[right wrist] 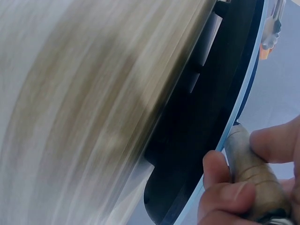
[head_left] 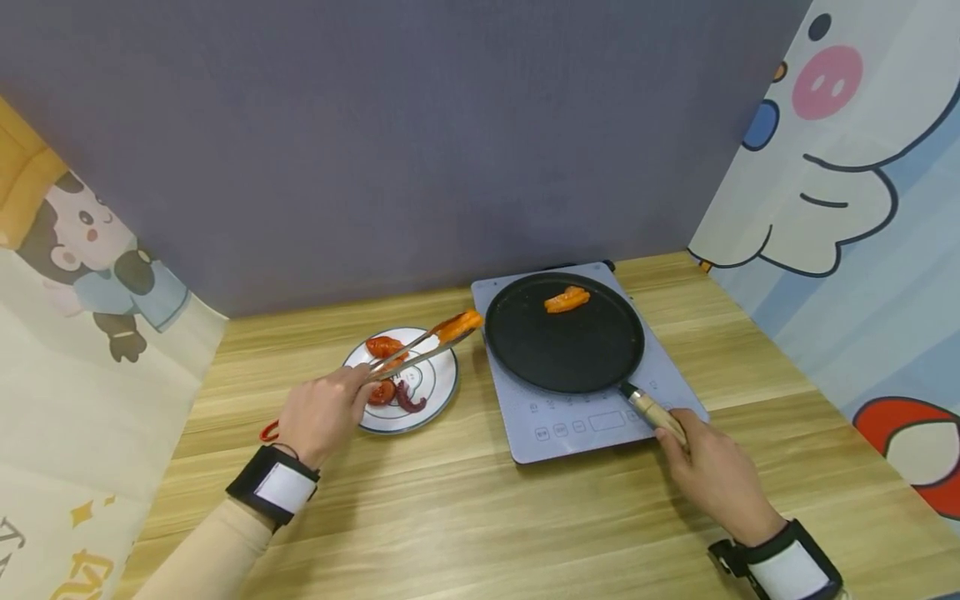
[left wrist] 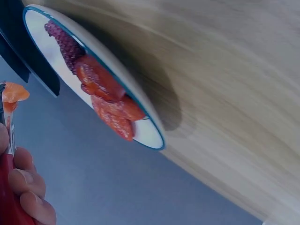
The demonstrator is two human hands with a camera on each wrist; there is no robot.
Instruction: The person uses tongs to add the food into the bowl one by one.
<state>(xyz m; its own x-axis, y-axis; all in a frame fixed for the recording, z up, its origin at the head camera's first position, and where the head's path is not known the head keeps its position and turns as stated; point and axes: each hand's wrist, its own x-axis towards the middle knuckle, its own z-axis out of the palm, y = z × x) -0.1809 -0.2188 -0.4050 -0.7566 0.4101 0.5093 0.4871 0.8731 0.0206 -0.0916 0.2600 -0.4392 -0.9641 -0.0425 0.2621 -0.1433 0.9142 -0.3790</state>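
My left hand [head_left: 322,412] grips metal tongs [head_left: 408,359] with a red handle [left wrist: 11,197]. Between the tong tips is an orange piece of food [head_left: 461,326], held in the air between plate and pan. Below the tongs lies a white plate [head_left: 444,387] with a dark rim. It carries reddish-orange pieces [head_left: 386,347], a round red slice [head_left: 382,392] and a curled purple tentacle [head_left: 408,400]. My right hand [head_left: 716,475] grips the wooden handle [head_left: 658,417] of a flat black pan [head_left: 562,358]. Another orange piece [head_left: 567,300] lies towards the pan's far side.
The pan sits on a light grey induction cooktop [head_left: 525,433] with touch controls along its front. Both stand on a wood-grain table [head_left: 435,517]. A grey panel [head_left: 375,167] rises behind, and printed cartoon curtains [head_left: 847,208] flank both sides.
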